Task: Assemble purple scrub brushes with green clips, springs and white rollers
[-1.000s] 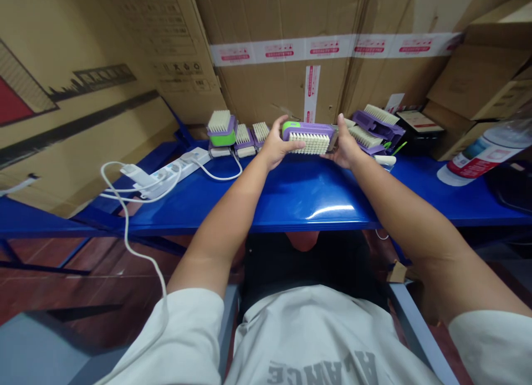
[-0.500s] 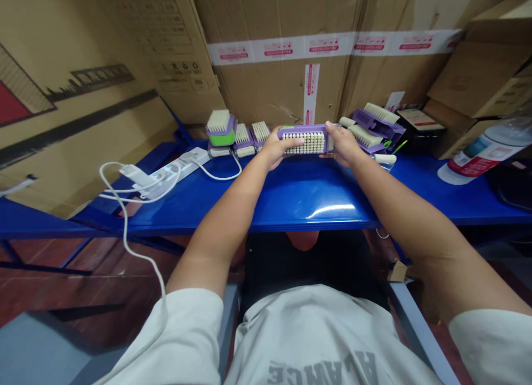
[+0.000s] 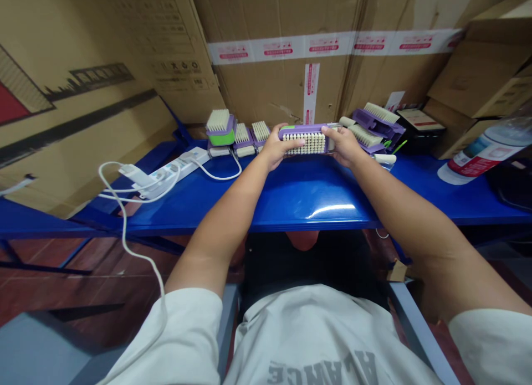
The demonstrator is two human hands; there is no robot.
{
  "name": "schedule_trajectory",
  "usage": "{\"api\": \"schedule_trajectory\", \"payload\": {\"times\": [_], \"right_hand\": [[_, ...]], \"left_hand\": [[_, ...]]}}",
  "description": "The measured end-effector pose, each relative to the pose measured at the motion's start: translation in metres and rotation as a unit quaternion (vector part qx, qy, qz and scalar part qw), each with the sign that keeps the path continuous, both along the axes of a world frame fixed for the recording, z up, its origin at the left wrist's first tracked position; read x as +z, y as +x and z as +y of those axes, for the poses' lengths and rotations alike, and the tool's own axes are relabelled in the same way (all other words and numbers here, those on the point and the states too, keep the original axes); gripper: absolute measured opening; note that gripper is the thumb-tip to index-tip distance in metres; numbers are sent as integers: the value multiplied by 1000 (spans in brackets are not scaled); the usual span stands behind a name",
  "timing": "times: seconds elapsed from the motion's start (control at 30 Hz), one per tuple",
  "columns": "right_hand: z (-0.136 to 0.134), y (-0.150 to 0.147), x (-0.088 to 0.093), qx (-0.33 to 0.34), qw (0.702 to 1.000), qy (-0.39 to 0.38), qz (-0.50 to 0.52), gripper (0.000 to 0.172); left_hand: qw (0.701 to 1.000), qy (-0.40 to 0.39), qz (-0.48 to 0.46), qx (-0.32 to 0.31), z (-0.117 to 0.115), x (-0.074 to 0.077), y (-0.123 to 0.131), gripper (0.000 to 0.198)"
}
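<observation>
Both hands are closed on one brush, the left hand around its left end and the right hand around its right end. The purple brush is held at the back of the bench, its cream bristles facing the person.

Cardboard boxes stand behind a blue bench. A plastic bottle lies tilted at the bench's right end. To the left of the hands stands a row of brushes, one with a green base, and just right of them lies a heap of purple brushes. Further left sits a power strip, with a white cable hanging over the bench edge.

Holding the ends works well: it leaves the bristles in clear view. Keeping the brush level avoids knocking its neighbours.
</observation>
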State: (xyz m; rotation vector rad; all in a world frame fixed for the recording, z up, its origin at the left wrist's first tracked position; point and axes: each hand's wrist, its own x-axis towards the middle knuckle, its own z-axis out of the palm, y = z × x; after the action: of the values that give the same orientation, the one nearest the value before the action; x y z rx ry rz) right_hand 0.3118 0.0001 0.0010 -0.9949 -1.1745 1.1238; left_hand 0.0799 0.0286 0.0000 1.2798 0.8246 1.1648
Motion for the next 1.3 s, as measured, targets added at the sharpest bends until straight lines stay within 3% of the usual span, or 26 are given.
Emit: {"api": "schedule_trajectory", "payload": {"times": [0.5,0.73,1.3], "right_hand": [[2,1,0,1,1000,-4,15,65],[5,6,-2,9,1000,-25,13,69],[-2,-2,1,1,1000,-17,15,61]], "left_hand": [[1000,5,8,-16,2,-4,0,99],[1000,7,15,-24,2,-3,-1,92],[999,15,2,-39,4,-6,-2,89]]}}
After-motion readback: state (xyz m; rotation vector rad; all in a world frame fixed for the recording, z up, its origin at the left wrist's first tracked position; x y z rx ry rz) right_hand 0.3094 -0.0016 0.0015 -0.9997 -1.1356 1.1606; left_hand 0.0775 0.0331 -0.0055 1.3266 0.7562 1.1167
